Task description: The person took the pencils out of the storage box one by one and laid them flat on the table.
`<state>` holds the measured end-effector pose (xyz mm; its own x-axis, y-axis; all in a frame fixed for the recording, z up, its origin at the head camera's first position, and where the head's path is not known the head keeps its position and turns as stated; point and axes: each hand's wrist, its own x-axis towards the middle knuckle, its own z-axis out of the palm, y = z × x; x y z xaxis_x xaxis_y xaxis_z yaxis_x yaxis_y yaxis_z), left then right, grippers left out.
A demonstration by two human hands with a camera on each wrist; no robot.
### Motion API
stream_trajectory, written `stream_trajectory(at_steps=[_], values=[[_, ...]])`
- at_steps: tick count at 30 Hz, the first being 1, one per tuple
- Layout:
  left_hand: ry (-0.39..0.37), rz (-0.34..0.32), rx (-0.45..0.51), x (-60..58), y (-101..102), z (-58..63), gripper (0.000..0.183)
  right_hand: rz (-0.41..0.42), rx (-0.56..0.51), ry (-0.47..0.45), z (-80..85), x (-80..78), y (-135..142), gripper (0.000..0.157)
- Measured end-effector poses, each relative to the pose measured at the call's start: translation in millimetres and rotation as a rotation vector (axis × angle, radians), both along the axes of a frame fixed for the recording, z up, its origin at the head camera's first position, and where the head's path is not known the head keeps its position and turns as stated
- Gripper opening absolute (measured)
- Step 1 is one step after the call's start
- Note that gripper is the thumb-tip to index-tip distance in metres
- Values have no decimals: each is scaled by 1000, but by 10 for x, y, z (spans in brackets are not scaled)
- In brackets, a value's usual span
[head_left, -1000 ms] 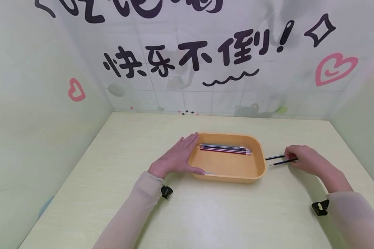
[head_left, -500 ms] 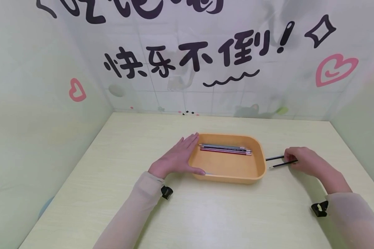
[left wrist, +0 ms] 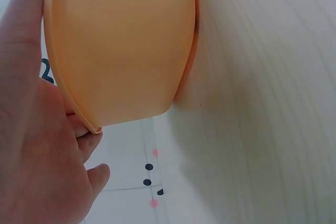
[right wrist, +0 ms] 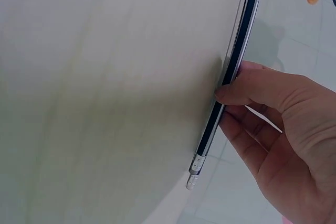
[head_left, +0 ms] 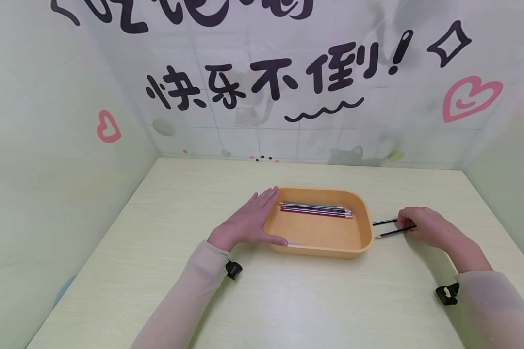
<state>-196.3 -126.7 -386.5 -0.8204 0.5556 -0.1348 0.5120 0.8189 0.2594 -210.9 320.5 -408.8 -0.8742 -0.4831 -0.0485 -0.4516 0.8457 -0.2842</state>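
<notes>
An orange tray (head_left: 323, 251) sits on the table with several pencils (head_left: 316, 210) lying along its far side. My left hand (head_left: 249, 223) is spread across the tray's left end, thumb over the near rim and straight fingers at the far corner. In the left wrist view, fingertips touch the tray's rim (left wrist: 58, 77). Right of the tray, my right hand (head_left: 425, 227) pinches a dark pencil (head_left: 393, 233) between thumb and fingers, its tip pointing at the tray. A second dark pencil (head_left: 384, 222) runs beside it, partly hidden behind the fingers.
The pale wooden table (head_left: 288, 300) meets a white wall covering (head_left: 227, 140) with black lettering at the back. Side walls (head_left: 70, 194) close it in on left and right. One thin light thing (head_left: 293, 243) shows inside the tray's near wall beside the thumb.
The nearer pencil's tip has shifted slightly toward the front and left, as the right hand has come slightly nearer. The left hand and the tray have stayed in place.
</notes>
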Motion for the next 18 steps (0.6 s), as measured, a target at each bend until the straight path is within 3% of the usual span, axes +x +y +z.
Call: stream_trajectory(at_steps=[18], values=[[-3,1,6,11,-2,10,129,7,-1,-10,16,2,-5,26]])
